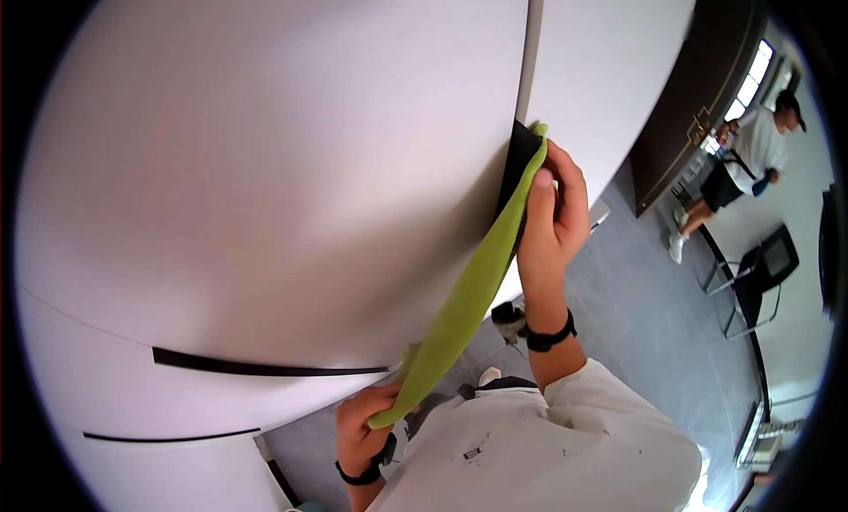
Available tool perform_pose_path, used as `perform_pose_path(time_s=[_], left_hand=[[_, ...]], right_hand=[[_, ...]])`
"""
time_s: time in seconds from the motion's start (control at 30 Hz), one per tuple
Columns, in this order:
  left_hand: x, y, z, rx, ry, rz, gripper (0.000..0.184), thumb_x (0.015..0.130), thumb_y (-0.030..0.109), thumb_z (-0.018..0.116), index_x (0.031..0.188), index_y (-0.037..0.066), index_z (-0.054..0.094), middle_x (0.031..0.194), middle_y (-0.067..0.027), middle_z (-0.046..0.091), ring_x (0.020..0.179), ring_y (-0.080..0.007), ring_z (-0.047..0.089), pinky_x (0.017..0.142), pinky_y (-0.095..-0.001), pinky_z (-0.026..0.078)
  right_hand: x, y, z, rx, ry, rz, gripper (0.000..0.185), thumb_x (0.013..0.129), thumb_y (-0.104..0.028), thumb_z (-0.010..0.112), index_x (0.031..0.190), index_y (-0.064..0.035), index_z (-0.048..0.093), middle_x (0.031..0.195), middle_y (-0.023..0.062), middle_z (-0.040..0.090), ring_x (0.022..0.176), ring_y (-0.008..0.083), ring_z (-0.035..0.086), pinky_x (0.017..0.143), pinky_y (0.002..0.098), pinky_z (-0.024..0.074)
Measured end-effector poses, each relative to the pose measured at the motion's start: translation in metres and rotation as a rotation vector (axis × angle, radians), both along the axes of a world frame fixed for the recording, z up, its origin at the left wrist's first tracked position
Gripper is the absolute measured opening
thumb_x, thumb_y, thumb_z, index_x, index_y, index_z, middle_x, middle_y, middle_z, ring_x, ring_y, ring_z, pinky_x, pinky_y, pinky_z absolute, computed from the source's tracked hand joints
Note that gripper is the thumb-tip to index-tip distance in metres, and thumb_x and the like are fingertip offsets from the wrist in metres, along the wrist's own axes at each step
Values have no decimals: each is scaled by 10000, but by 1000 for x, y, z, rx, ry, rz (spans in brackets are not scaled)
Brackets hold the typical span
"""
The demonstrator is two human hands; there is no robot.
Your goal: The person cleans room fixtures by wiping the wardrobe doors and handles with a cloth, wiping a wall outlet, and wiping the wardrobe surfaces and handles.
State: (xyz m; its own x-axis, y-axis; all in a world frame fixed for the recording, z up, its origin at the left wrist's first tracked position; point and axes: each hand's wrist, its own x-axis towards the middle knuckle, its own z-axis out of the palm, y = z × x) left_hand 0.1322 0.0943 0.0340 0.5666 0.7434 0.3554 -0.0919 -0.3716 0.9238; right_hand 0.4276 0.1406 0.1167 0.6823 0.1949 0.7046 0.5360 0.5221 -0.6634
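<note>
A long green cloth point(468, 291) is stretched slantwise between my two hands, in front of a white cabinet point(265, 159). My left hand point(358, 428) pinches its lower end. Higher up and to the right, my right hand point(556, 216) grips the upper end, thumb on the near side. Just behind the cloth there, a black strip point(515, 163) stands beside the vertical seam of the cabinet; whether the cloth touches it I cannot tell. Dark bands circle both wrists.
Two black strips, an upper one point(265, 364) and a lower one point(168, 438), mark the cabinet's lower left. At right are a dark door point(680, 106), a person point(751, 154) in a white shirt and cap, and a black chair point(764, 269) on the grey tiled floor point(654, 309).
</note>
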Motion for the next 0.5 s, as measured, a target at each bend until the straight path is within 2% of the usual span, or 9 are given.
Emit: perform_pose_path(time_s=[0.03,0.07,0.13,0.27,0.33,0.43,0.5], left_hand=[[13,-3,-2,-50,-24,102,155,775,-87,575,915,-28,605,956,-171,688,743,-229,668,673,-282,503],[24,-6,8,-40,-22,116,155,775,-87,575,915,-28,605,956,-171,688,743,-229,668,673,-282,503],[41,-26,2,-202,-177,173,175,798,-98,550,956,-37,597,937,-178,686,776,-234,676,694,-288,508],[90,-54,-9,-277,-148,225,157,811,-98,531,951,-62,592,926,-186,682,796,-242,675,712,-297,510],[97,-62,-17,-341,-180,234,128,825,-82,532,939,-78,591,903,-191,681,798,-249,677,732,-299,509],[97,-60,-31,-276,-172,197,146,845,-90,499,974,-77,568,954,-211,668,795,-281,676,732,-330,517],[105,-60,-33,-260,-232,231,155,855,-95,480,996,-67,536,982,-222,656,782,-302,676,727,-354,523]], right_hand=[[9,6,-3,6,2,20,269,901,-69,563,1159,6,581,1010,66,602,825,99,544,719,224,442],[18,11,7,-1,-1,37,276,894,-67,574,1160,8,580,1020,68,598,837,106,547,719,226,443],[28,12,8,-33,0,50,284,876,-63,611,1149,13,588,1011,76,597,852,122,559,729,233,448],[66,7,9,-63,-58,52,263,871,-83,639,1113,15,616,982,81,603,837,121,568,727,232,452],[65,5,2,-94,-81,78,263,888,-129,646,1088,38,616,1016,47,603,856,85,558,740,197,446],[62,13,2,-14,-75,127,233,847,-84,674,1053,23,648,942,85,614,781,131,578,702,234,465],[67,15,1,-68,-120,85,241,825,-77,697,1036,25,644,911,100,635,789,151,594,707,250,476]])
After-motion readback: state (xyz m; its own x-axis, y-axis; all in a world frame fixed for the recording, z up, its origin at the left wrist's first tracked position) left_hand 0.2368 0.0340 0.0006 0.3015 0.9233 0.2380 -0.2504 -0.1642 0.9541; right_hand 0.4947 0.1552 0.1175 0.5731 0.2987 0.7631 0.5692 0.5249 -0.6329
